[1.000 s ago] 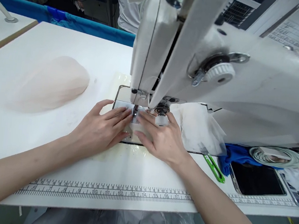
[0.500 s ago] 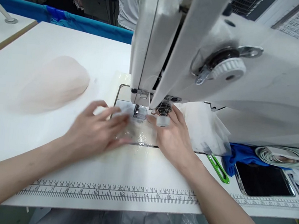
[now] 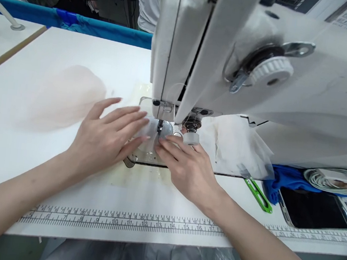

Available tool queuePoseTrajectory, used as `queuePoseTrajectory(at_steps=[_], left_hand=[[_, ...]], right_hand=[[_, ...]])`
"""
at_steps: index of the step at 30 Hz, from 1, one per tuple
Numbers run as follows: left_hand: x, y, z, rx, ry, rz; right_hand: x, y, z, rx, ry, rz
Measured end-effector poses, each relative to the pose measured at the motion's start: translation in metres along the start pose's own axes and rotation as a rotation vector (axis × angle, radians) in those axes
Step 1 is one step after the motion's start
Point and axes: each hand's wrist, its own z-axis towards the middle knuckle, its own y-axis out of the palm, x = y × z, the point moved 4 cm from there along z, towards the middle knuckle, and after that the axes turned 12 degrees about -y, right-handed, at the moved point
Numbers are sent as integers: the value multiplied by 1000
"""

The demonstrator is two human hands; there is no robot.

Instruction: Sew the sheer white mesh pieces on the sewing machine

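Cut off at top and right, the machine (image 3: 213, 59) hid part of the white cloth (image 3: 237, 147) beyond the right hand (image 3: 188, 167), and the sheer pink cloth (image 3: 67, 97) at left had outlines too faint to make out fully. The left hand (image 3: 110, 135) was spread wide just left of the foot (image 3: 160, 127), while the right hand lay with fingers close together just right of it, its grip impossible to tell. The counter (image 3: 97, 194) bore three cloths, counting one blue cloth (image 3: 285, 180), plus one green cutter (image 3: 258, 194) and one phone (image 3: 316, 211)
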Motion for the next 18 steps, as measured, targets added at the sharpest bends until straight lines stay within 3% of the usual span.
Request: queuePoseTrajectory(at_steps=[4, 9, 18], left_hand=[[11, 8, 0, -52, 166, -109], [15, 18, -3, -61, 143, -60], [19, 19, -9, -104, 137, 17]], right_hand=[[0, 1, 0, 4, 18, -13], [6, 5, 0, -37, 73, 28], [10, 10, 0, -73, 68, 8]])
